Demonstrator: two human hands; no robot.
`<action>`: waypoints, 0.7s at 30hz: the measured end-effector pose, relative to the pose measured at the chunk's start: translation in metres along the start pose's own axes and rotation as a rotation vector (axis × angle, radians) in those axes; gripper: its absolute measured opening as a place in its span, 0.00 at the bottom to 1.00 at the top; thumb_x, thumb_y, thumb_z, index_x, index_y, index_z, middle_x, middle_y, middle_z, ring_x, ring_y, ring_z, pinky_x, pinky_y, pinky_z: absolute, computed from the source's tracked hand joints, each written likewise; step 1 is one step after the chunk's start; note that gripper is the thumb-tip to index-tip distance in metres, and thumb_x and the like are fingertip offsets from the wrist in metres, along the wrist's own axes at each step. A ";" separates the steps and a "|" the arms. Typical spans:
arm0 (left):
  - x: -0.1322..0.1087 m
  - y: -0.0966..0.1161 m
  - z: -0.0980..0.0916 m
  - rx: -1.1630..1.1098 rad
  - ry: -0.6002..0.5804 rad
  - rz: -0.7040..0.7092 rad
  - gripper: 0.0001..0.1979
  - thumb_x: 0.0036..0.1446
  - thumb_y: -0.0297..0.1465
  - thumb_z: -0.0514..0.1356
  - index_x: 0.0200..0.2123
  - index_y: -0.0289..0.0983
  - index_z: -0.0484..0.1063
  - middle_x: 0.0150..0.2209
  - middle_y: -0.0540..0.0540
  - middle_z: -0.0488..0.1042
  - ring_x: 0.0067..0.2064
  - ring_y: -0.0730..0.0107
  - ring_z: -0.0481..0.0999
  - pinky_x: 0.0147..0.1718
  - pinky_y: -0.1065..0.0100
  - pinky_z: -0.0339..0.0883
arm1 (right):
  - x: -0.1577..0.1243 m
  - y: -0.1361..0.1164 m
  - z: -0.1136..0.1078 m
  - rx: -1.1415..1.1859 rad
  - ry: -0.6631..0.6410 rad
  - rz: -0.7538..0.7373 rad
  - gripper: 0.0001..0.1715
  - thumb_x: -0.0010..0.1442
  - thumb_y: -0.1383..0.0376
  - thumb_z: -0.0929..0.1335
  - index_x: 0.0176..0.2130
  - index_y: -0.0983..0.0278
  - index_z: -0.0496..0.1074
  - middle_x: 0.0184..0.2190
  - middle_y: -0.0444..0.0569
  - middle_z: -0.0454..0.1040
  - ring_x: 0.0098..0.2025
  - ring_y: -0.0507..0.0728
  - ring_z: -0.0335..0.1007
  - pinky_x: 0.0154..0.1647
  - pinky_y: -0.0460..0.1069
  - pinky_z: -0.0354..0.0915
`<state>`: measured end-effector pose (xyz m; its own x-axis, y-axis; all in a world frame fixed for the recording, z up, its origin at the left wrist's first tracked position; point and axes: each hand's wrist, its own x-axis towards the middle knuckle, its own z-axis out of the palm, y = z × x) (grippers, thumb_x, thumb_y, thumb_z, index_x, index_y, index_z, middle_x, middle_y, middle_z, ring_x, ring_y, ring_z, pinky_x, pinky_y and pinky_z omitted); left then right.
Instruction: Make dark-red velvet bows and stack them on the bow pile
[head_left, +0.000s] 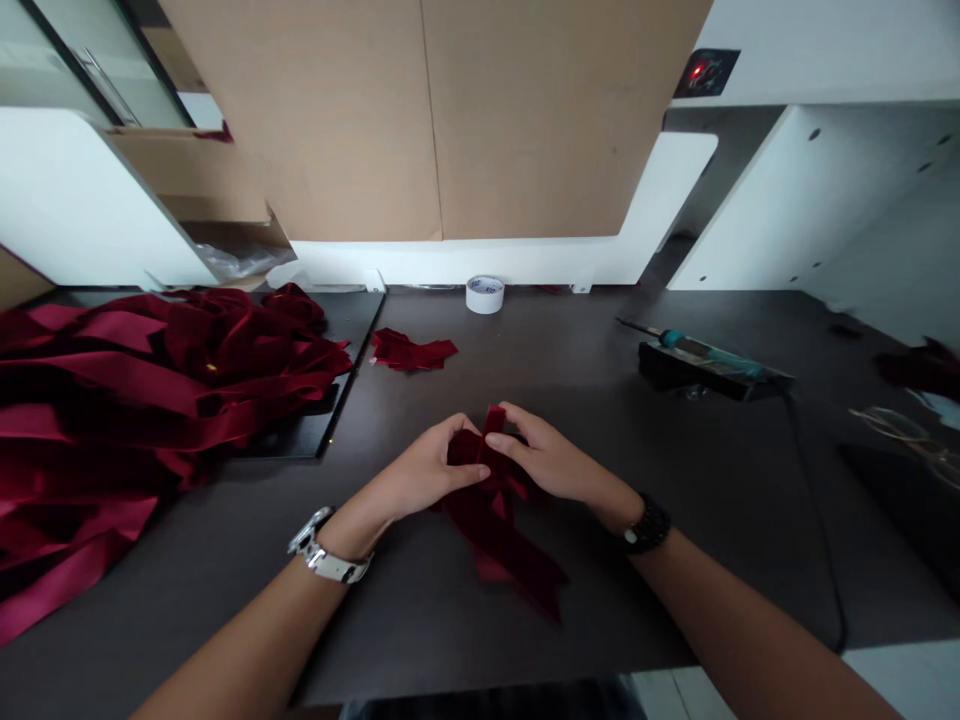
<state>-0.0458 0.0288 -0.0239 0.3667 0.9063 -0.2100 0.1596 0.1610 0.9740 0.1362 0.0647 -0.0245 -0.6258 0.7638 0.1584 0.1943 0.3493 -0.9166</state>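
Between my hands is a dark red velvet ribbon bow [504, 540], its tails trailing toward me over the dark table. My left hand [439, 465] pinches the bow's left side, the thumb lying across near its middle. My right hand [551, 455] grips a short upright strip of the same ribbon at the centre, between thumb and fingers. Part of the loops is hidden behind the fingers. Beyond my hands lie a few short red ribbon pieces [414, 350]. A large heap of red ribbon [150, 390] spreads over the left of the table.
A roll of white tape [484, 294] stands at the back edge. To the right, a soldering iron [697, 348] with a teal grip rests on a black holder [675, 372], its cord running toward the front. Eyeglasses [907, 440] lie far right. Cardboard [442, 120] rises behind the table [600, 620].
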 end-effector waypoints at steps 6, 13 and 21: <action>0.002 -0.002 -0.003 0.071 0.002 0.043 0.15 0.48 0.34 0.63 0.34 0.38 0.60 0.29 0.53 0.67 0.30 0.73 0.68 0.29 0.70 0.62 | 0.000 0.003 0.004 -0.004 0.030 0.010 0.07 0.63 0.61 0.61 0.37 0.63 0.64 0.35 0.46 0.67 0.39 0.54 0.63 0.43 0.49 0.61; 0.003 -0.007 0.002 0.259 0.108 0.180 0.16 0.51 0.33 0.61 0.40 0.40 0.57 0.29 0.54 0.68 0.28 0.74 0.67 0.26 0.73 0.60 | 0.003 0.007 0.005 0.001 0.059 0.112 0.08 0.61 0.61 0.62 0.33 0.63 0.62 0.32 0.44 0.65 0.35 0.53 0.60 0.39 0.49 0.59; 0.002 -0.012 0.005 0.630 0.242 0.371 0.17 0.53 0.31 0.60 0.45 0.39 0.59 0.28 0.53 0.70 0.26 0.73 0.70 0.27 0.72 0.64 | 0.004 0.009 0.008 0.193 0.117 0.202 0.09 0.58 0.60 0.65 0.31 0.63 0.62 0.29 0.42 0.63 0.31 0.51 0.58 0.32 0.47 0.58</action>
<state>-0.0425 0.0263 -0.0368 0.2991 0.9295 0.2156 0.5836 -0.3570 0.7293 0.1293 0.0664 -0.0352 -0.4959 0.8684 -0.0038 0.1524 0.0827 -0.9849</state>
